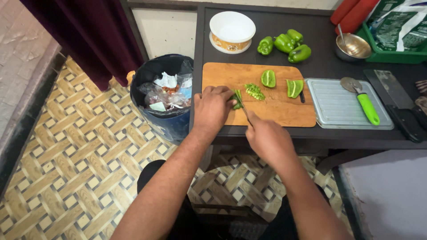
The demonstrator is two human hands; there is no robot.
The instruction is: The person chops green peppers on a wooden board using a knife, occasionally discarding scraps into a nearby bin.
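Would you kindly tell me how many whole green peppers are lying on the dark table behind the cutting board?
3, clustered behind the cutting board: left pepper, middle pepper, right pepper. The middle shape may be two overlapping, so another could be hidden.

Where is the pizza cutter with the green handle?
In the head view, the pizza cutter lies on the grey tray at the right of the table, between the wooden cutting board and the big cleaver.
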